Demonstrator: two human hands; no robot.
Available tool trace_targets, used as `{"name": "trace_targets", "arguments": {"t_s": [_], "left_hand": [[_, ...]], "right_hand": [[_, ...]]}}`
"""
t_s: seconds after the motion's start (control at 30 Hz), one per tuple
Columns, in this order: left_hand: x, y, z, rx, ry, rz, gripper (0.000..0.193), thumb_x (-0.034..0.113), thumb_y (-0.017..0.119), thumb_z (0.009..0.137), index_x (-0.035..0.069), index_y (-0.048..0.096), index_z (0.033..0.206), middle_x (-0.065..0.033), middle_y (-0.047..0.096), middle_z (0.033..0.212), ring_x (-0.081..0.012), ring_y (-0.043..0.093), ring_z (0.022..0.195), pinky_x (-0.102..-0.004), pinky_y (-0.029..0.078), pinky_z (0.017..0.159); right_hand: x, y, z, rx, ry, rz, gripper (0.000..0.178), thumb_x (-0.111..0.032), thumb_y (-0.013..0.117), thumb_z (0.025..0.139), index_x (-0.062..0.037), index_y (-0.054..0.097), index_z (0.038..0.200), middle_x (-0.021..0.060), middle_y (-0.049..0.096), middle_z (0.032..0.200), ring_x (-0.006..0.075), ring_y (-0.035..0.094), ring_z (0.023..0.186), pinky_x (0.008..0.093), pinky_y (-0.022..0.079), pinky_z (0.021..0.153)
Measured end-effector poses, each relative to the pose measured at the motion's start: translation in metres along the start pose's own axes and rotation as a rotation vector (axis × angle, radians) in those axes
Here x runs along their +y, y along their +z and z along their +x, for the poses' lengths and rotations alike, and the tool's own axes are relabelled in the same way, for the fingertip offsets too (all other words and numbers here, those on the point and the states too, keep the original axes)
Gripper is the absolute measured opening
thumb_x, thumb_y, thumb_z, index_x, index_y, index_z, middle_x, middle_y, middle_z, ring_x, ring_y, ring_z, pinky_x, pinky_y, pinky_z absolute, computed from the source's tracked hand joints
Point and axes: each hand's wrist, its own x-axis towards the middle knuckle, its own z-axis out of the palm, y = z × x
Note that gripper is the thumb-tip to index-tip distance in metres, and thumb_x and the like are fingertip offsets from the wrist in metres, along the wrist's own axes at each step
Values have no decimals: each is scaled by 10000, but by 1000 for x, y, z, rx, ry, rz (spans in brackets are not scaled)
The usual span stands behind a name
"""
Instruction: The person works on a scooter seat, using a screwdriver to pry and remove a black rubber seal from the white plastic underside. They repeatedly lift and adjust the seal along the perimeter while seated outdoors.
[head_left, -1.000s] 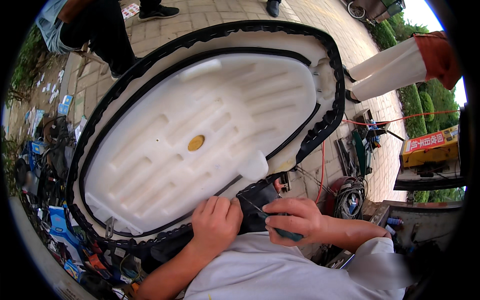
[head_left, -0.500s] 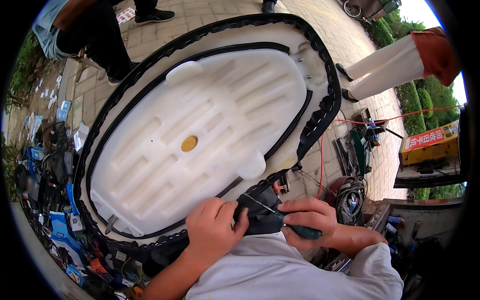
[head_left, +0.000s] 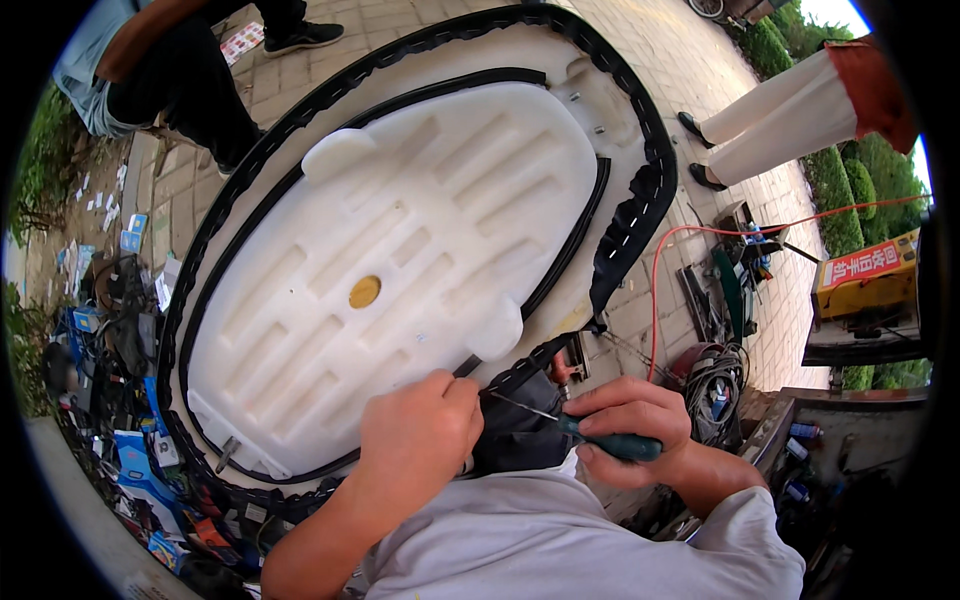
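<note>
An upturned vehicle seat with a white plastic base (head_left: 400, 240) fills the middle. Black cover material (head_left: 640, 215) with white stitch-like marks runs round its rim. At the seat's near edge my left hand (head_left: 418, 430) is closed, fingers curled over the rim; what they pinch there is hidden, though black cover lies right beside them. My right hand (head_left: 635, 430) grips an awl-like tool by its dark green handle (head_left: 625, 446). The tool's thin metal shaft points left, its tip close to the cover edge near my left fingers. Loose black fabric (head_left: 515, 425) hangs below the rim.
Packages and loose parts (head_left: 130, 470) crowd the left. Coiled cable (head_left: 718, 385), a red hose (head_left: 655, 300) and tools (head_left: 730, 285) lie to the right. One person (head_left: 185, 110) is at upper left; another in pale trousers (head_left: 775, 115) stands at upper right.
My right hand has shifted slightly right and up with the awl-like tool. My left hand has moved up onto the rim, its fingers more curled. The seat appears slightly shifted in view.
</note>
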Motion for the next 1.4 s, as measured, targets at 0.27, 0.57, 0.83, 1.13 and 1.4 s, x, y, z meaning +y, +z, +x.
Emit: {"name": "trace_targets", "arguments": {"t_s": [0.27, 0.57, 0.83, 1.13, 1.4], "left_hand": [[-1, -12, 14, -138, -110, 8, 63, 113, 697, 782, 58, 721, 800, -123, 657, 707, -350, 648, 636, -445, 513, 567], [8, -4, 25, -280, -154, 74, 93, 150, 668, 790, 76, 723, 800, -155, 675, 683, -378, 655, 629, -468, 523, 596], [2, -1, 18, -243, -129, 70, 69, 152, 676, 786, 92, 707, 774, -144, 678, 668, -371, 662, 611, -461, 526, 580], [-9, 2, 18, -229, -27, 190, 47, 137, 693, 780, 98, 677, 760, -114, 677, 648, -339, 658, 574, -436, 508, 519], [-18, 6, 17, -88, 28, 115, 61, 114, 713, 765, 113, 654, 748, -80, 659, 623, -319, 645, 556, -420, 494, 504]], "right_hand": [[-20, -4, 42, -91, 19, -69, 278, -56, 825, 699, -39, 701, 948, 100, 694, 975, 233, 698, 726, 326, 586, 631], [-18, -6, 45, -185, -20, -125, 275, -54, 806, 719, -52, 683, 964, 68, 659, 949, 231, 651, 665, 324, 562, 578], [-6, 4, 21, -160, -165, -161, 295, -65, 804, 701, -44, 681, 969, 120, 659, 1028, 259, 687, 730, 332, 595, 633], [-1, 13, 10, -131, -83, -156, 296, -82, 806, 697, -41, 679, 961, 151, 664, 1083, 283, 708, 792, 350, 621, 729], [16, 22, -6, -111, -337, -334, 300, -66, 791, 706, -28, 669, 978, 172, 665, 1119, 294, 709, 820, 350, 614, 723]]}}
